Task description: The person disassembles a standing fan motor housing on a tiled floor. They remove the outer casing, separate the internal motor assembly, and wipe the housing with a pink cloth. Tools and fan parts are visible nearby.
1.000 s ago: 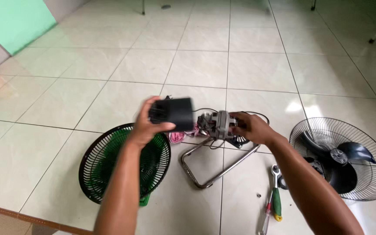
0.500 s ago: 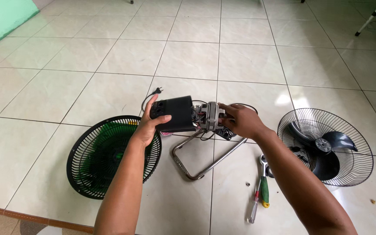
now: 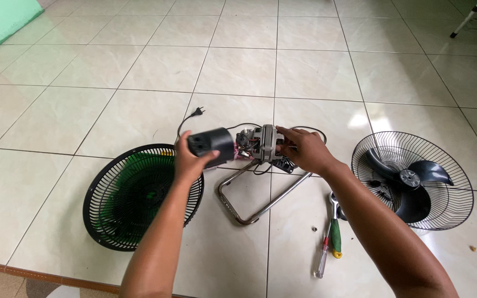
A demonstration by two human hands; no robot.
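Lying flat on the pale tiled floor (image 3: 305,66), the two fan grilles are taking up the most room: a black one with a green blade under it (image 3: 139,198) at the left, and a black wire one (image 3: 412,179) cradling a dark blade at the right, well apart from each other. Between them a bent chrome tube stand (image 3: 255,204) is resting on the tiles, and the person is working just above its upper end.

The left hand (image 3: 189,160) is wrapping around a black plastic motor cover (image 3: 212,144), fingers closed on its body, holding it just beside the exposed fan motor (image 3: 261,144). The cover is looking light, hollow and rigid, with smooth walls that could slip, so the grip around its full girth seems sound. The right hand (image 3: 305,152) is clasping the motor from the far side, fingers curled over the metal core. That piece is likely dense and heavy for its bulk, stiff in the frame but delicate at the thin wires trailing from it, so holding the metal stack and not the leads is the safer choice.

A black power cord with its plug (image 3: 196,113) is trailing behind. A green-handled wrench (image 3: 334,234) and a slim screwdriver (image 3: 321,264) are lying near the right forearm.
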